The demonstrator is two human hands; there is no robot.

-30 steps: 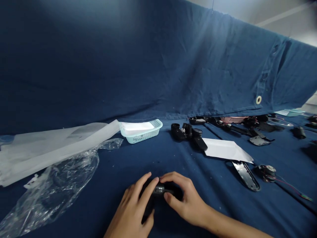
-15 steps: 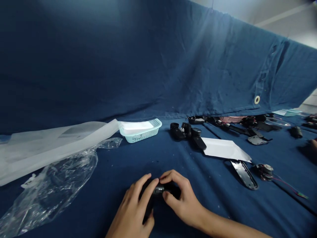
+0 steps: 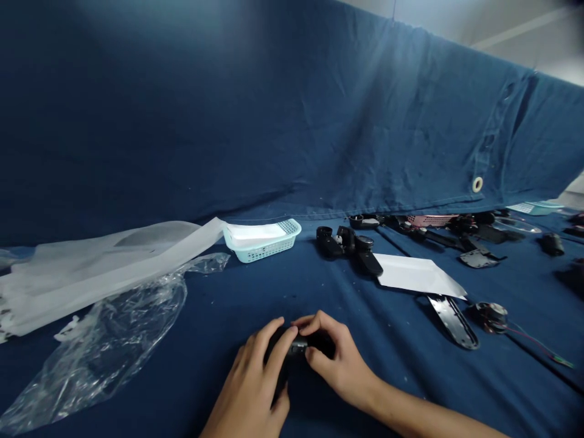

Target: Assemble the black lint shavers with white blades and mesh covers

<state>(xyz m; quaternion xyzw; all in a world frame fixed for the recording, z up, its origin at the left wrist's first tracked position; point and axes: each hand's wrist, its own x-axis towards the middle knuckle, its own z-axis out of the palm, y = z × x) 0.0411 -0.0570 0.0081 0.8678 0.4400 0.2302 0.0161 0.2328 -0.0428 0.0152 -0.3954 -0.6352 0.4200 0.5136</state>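
A black device (image 3: 298, 346) with a small grey part on top lies between my hands, low in the centre over the blue cloth. My left hand (image 3: 258, 377) is wrapped round its left side, with the fingers over the top and the thumb at the near side. From the right, my right hand (image 3: 335, 359) grips it with a bent index finger and thumb. Much of the device is hidden under the fingers, and its dark body is hard to tell from the cloth.
A light blue basket (image 3: 267, 249) holds white paper. Plastic wrapping (image 3: 132, 328) lies at left. To the right are black parts (image 3: 367, 258), a white sheet (image 3: 415, 274), an open casing (image 3: 454, 322), a round part with wires (image 3: 491, 316) and a pink basket (image 3: 431, 220).
The whole view has shifted slightly, so most things appear a little farther right. Both hands keep their hold on the black device. A hand at the far right edge is no longer seen.
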